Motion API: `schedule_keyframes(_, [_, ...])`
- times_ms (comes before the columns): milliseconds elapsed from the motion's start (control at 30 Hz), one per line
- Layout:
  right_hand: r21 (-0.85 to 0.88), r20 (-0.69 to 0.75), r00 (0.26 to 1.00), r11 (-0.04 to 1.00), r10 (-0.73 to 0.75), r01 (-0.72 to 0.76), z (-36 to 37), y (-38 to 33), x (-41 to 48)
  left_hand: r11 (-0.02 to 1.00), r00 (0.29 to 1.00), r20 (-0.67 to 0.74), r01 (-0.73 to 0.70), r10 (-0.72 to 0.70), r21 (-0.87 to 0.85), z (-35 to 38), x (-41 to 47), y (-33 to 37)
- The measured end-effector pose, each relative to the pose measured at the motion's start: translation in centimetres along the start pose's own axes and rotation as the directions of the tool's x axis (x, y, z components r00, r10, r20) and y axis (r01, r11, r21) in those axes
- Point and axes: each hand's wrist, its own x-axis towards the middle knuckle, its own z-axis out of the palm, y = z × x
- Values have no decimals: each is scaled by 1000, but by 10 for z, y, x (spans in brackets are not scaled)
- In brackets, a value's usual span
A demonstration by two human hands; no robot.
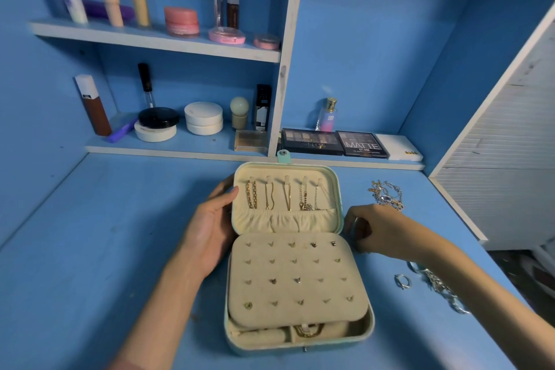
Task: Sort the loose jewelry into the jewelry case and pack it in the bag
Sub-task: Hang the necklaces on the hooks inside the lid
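Observation:
The open jewelry case, mint outside and cream inside, sits mid-desk. Several chains hang on hooks in its raised lid; an earring panel covers the base, with a gold chain showing beneath its front edge. My left hand holds the lid's left edge. My right hand hovers just right of the lid with fingers curled; whether it pinches anything is hidden. A tangle of loose necklaces lies behind that hand. A silver ring and a silver chain pile lie by my right forearm.
Shelves behind the desk hold cosmetics: jars, bottles, a perfume bottle and eyeshadow palettes. A white slatted panel stands at the right. The blue desk stretches left of the case. No bag is in view.

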Motion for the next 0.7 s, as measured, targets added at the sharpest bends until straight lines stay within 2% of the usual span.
schedule_keyframes(133, [-1, -28, 1000, 1000, -13, 13, -4, -3, 2, 1000, 1000, -14, 7, -7, 0, 1, -1, 1])
schedule_keyframes(233, [40, -166, 985, 998, -49, 56, -17, -6, 5, 1000, 1000, -23, 12, -12, 0, 1, -1, 1])
schedule_keyframes(333, [152, -326, 938, 972, -122, 179, -32, -17, 6, 1000, 1000, -23, 8, -7, 12, 0, 0, 0])
schedule_keyframes(400, [221, -377, 904, 928, -203, 301, -38, -26, 8, 1000, 1000, -17, 3, -3, 16, 0, 0, 0])
schedule_keyframes(467, [235, -370, 889, 899, -269, 370, -38, -32, 13, 1000, 1000, -11, -2, 3, 21, 0, 0, 0])
schedule_keyframes(700, [78, -299, 874, 903, -383, 422, -22, -33, 27, 1000, 1000, -2, 2, -2, 20, 0, -1, 1])
